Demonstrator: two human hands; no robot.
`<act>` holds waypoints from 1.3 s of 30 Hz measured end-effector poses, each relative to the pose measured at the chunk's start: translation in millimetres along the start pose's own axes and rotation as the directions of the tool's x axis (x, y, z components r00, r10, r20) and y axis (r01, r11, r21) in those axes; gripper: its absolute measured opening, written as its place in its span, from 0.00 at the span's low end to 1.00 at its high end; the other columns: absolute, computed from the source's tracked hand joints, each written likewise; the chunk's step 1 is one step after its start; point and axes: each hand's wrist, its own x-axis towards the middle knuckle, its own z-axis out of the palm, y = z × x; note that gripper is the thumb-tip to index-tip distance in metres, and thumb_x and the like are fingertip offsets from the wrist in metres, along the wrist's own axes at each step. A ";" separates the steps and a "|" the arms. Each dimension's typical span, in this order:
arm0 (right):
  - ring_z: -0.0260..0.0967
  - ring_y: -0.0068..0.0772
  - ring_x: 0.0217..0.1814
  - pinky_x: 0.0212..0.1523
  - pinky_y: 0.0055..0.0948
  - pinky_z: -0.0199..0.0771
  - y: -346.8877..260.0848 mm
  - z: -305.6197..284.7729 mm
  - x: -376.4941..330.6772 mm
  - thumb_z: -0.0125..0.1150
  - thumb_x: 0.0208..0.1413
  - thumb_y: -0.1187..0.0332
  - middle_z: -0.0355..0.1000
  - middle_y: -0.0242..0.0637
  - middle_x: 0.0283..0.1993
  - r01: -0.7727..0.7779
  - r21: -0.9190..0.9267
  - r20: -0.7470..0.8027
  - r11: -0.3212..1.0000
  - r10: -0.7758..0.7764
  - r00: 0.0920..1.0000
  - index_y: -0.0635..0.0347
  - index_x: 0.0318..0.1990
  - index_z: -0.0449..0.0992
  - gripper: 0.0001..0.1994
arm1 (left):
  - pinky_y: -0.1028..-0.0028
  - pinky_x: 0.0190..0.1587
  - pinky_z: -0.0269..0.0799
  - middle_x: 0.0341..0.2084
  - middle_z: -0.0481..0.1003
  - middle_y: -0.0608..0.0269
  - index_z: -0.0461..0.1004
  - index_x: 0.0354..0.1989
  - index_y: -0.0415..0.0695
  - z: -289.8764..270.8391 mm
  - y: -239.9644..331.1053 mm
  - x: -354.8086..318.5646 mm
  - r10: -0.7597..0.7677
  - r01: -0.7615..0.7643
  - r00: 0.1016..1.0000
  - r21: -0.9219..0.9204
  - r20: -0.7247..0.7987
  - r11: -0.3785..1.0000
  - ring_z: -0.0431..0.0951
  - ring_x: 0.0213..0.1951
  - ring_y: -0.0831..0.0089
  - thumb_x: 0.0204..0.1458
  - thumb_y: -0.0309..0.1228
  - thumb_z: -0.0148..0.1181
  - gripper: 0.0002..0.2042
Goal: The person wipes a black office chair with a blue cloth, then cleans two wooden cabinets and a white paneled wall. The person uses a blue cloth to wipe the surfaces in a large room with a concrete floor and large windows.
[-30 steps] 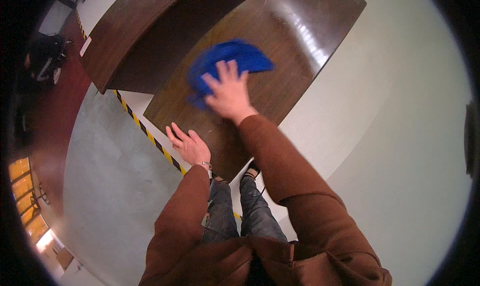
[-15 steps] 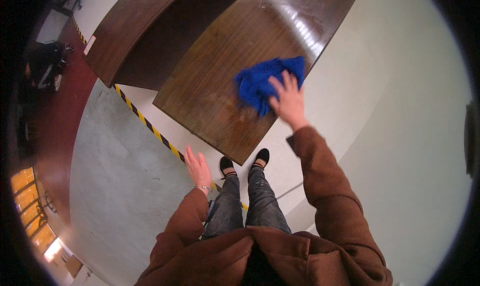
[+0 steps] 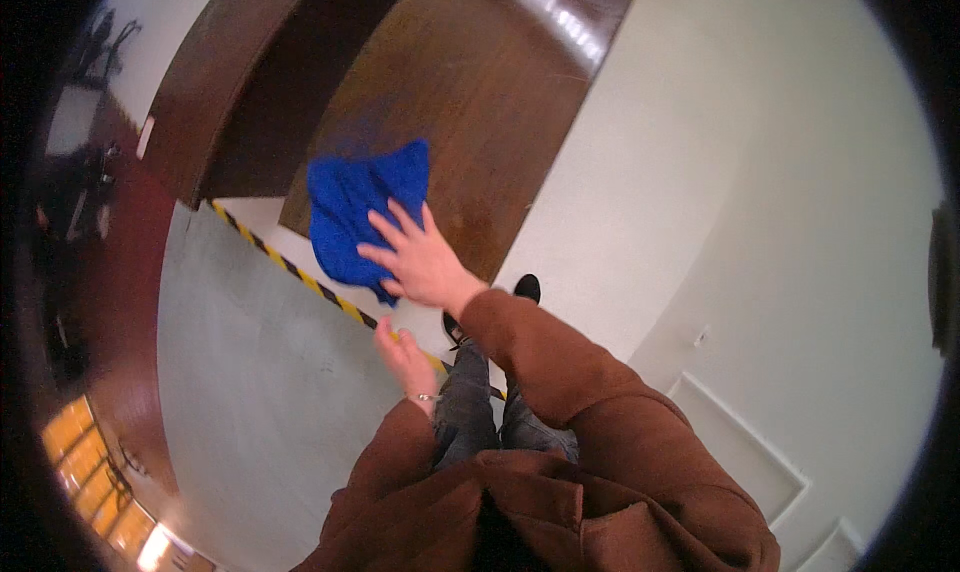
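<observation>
A blue cloth (image 3: 345,202) lies spread over the near left edge of a dark brown wooden tabletop (image 3: 480,122), part of it hanging past the edge. On it presses my right hand (image 3: 425,260), palm down, fingers spread flat rather than wrapped round the fabric. Below and a little left of it, clear of the table, my left hand (image 3: 405,360) hovers with its fingers stretched out and nothing in it. A bracelet circles the left wrist. The tabletop shows a bright reflection toward its far right edge.
A raised dark wooden panel (image 3: 235,82) stands along the table's left side. Yellow-and-black striped tape (image 3: 290,262) crosses the floor, with grey flooring (image 3: 240,372) left of it. A pale wall (image 3: 830,272) rises at the right. My shoe (image 3: 527,289) is near the table's corner.
My right hand has swept the blue cloth leftward and nearer, from the right side of the tabletop to its near left edge. My left hand stays low, slightly farther right.
</observation>
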 end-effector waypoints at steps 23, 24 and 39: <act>0.56 0.64 0.65 0.59 0.50 0.65 26.5 -60.3 -98.8 0.60 0.54 0.65 0.41 0.68 0.71 -0.525 0.506 -0.384 0.684 0.724 0.573 0.59 0.65 0.62 0.31 | 0.58 0.63 0.55 0.57 0.66 0.47 0.64 0.59 0.35 78.5 235.4 9.6 0.638 -0.723 0.657 0.097 0.400 0.684 0.64 0.59 0.52 0.59 0.27 0.50 0.20; 0.57 0.62 0.65 0.58 0.49 0.65 19.4 -55.2 -107.6 0.62 0.52 0.67 0.43 0.68 0.70 -0.486 0.563 -0.342 0.668 0.724 0.599 0.58 0.66 0.62 0.31 | 0.58 0.63 0.55 0.57 0.66 0.47 0.64 0.59 0.35 86.8 237.0 16.0 0.653 -0.725 0.653 0.065 0.384 0.686 0.64 0.59 0.52 0.59 0.28 0.50 0.20; 0.49 0.66 0.69 0.61 0.59 0.59 214.0 -144.9 -37.5 0.70 0.45 0.65 0.45 0.65 0.70 -0.542 0.193 -0.548 0.818 0.548 0.632 0.59 0.63 0.66 0.34 | 0.47 0.68 0.40 0.71 0.50 0.56 0.50 0.71 0.46 165.2 186.4 84.9 0.341 -0.287 0.939 0.619 0.033 0.731 0.43 0.72 0.52 0.66 0.44 0.37 0.27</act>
